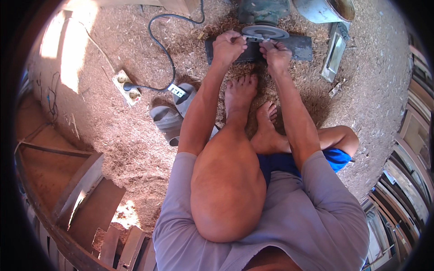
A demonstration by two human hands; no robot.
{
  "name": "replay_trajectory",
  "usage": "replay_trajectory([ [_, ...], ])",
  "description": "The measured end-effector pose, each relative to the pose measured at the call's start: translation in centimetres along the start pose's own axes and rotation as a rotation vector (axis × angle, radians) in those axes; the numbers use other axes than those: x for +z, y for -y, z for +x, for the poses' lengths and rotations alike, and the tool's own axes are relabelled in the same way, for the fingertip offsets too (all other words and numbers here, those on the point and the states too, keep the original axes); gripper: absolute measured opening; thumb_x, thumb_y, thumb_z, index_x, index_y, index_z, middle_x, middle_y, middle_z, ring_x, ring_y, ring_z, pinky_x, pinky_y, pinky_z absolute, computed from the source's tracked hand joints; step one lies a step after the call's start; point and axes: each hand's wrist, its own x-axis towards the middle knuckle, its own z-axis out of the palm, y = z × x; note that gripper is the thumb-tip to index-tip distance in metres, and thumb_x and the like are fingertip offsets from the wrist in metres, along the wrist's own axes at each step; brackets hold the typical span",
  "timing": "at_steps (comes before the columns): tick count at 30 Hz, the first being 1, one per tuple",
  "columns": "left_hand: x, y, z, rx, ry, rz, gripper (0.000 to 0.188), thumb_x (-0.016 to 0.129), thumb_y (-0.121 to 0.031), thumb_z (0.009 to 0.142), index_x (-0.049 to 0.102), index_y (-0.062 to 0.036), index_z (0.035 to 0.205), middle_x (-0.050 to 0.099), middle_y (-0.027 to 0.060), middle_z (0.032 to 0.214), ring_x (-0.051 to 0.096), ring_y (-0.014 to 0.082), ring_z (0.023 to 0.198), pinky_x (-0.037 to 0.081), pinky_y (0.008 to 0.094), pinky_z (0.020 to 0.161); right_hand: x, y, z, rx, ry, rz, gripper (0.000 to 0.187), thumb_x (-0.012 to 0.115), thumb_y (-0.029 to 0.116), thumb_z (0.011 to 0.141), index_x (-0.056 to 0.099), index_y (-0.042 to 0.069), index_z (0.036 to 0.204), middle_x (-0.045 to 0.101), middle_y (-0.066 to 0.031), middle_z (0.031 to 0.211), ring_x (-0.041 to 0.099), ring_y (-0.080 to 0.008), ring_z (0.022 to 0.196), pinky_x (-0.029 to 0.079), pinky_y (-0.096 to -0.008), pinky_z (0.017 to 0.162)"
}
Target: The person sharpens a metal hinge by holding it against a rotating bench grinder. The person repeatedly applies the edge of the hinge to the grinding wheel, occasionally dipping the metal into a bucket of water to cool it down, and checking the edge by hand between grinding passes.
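At the top of the head view stands a green bench grinder (263,12) with a round grey grinding wheel (266,31). Just at the wheel's near edge, both hands grip a small flat metal blade (254,39), one end each. My left hand (229,46) pinches the blade's left end, fingers closed. My right hand (275,55) is closed on its right end, thumb stretched along it. The blade seems to touch or nearly touch the wheel; I cannot tell which. Under the hands lies a dark flat board (300,48).
A metal bucket (323,10) and a hand plane-like metal frame (334,53) lie right of the grinder. A power strip (126,88) with a plugged-in black cable (159,40) is at left, near grey sandals (167,119). Wood shavings cover the floor; wooden boards (411,180) line the right.
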Motion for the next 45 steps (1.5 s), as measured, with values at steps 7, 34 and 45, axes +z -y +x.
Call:
replay_trajectory([
  [7, -0.2, -0.2, -0.2, -0.019, -0.012, -0.051, 0.019, 0.064, -0.011, 0.089, 0.058, 0.0049, 0.098, 0.067, 0.0125, 0.086, 0.068, 0.0157, 0.069, 0.056, 0.0227, 0.058, 0.2, -0.7, 0.3, -0.049, 0.021, -0.071, 0.010, 0.068, 0.006, 0.082, 0.065, -0.002, 0.089, 0.070, -0.0092, 0.080, 0.060, -0.0095, 0.062, 0.045, -0.0206, 0.055],
  [34, 0.4, -0.7, -0.2, -0.002, 0.026, 0.065, 0.017, 0.065, -0.012, 0.088, 0.061, 0.0035, 0.095, 0.068, 0.0103, 0.085, 0.067, 0.0122, 0.070, 0.054, 0.0208, 0.058, -0.4, -0.4, 0.3, -0.031, -0.026, -0.021, 0.006, 0.066, 0.004, 0.084, 0.063, -0.001, 0.085, 0.069, -0.0094, 0.077, 0.059, -0.0095, 0.056, 0.043, -0.0202, 0.046],
  [45, -0.2, 0.6, 0.0, 0.023, -0.033, -0.080, 0.019, 0.065, -0.012, 0.086, 0.063, 0.0047, 0.095, 0.069, 0.0109, 0.082, 0.068, 0.0130, 0.068, 0.054, 0.0230, 0.059, 0.6, -0.4, -0.2, -0.066, -0.019, -0.027, 0.006, 0.066, 0.003, 0.083, 0.064, -0.002, 0.081, 0.069, -0.0105, 0.077, 0.059, -0.0110, 0.059, 0.046, -0.0222, 0.053],
])
